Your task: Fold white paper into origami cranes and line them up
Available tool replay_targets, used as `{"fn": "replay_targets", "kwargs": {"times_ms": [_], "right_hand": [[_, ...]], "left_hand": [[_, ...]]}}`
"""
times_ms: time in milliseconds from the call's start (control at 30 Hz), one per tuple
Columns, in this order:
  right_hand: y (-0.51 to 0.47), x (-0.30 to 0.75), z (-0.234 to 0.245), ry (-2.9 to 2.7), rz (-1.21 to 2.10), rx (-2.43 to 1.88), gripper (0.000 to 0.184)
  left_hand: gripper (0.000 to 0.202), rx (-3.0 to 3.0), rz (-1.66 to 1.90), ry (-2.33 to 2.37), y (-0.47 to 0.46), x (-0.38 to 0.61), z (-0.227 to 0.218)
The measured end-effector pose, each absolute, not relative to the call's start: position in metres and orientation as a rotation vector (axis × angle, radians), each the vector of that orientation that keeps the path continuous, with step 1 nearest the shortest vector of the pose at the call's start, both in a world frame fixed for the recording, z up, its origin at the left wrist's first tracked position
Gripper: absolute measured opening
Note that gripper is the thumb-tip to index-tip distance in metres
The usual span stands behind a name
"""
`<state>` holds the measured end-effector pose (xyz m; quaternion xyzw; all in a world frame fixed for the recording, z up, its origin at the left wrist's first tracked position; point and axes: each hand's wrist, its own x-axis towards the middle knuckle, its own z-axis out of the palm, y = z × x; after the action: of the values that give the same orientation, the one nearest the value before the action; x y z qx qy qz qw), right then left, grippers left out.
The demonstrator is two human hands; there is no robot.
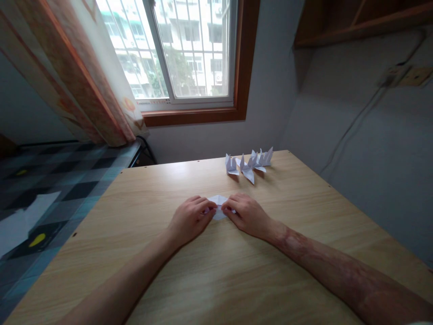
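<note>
A small piece of folded white paper (219, 199) lies on the wooden table between my two hands. My left hand (194, 216) pinches its left side, thumb and fingers pressed together. On the opposite side my right hand (246, 215) grips the paper in the same way. The fingers cover both sides of the sheet, so only its middle shows and its exact fold cannot be made out. Beyond my right hand stand several white origami cranes (248, 169), close together near the table's far edge.
The pale wooden table (152, 271) ends at a wall below a barred window (192, 49). To the left is a bed with a checked cover (84, 189) and white paper sheets (27, 219). A cable (352, 124) hangs along the right wall.
</note>
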<state>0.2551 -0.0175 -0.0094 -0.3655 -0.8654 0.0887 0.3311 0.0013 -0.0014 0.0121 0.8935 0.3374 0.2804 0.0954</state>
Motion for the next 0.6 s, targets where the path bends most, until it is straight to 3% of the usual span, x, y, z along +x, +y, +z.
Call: {"fn": "replay_targets", "kwargs": {"times_ms": [67,267,600], "right_hand": [[-0.0175,0.2552,-0.0096,-2.236,0.279,-0.969,0.011],[-0.0172,0.2557,-0.0093,-2.191,0.423,-0.980,0.038],[-0.0133,0.2565,-0.0128,-2.230,0.429,-0.986,0.021]], "left_hand": [[0.017,2.654,0.839,1.016,-0.0016,0.0011,0.0119],[0.013,2.648,0.859,1.022,-0.0028,0.0003,0.0118],[0.021,2.756,0.826,0.914,0.0032,-0.0017,0.0072]]}}
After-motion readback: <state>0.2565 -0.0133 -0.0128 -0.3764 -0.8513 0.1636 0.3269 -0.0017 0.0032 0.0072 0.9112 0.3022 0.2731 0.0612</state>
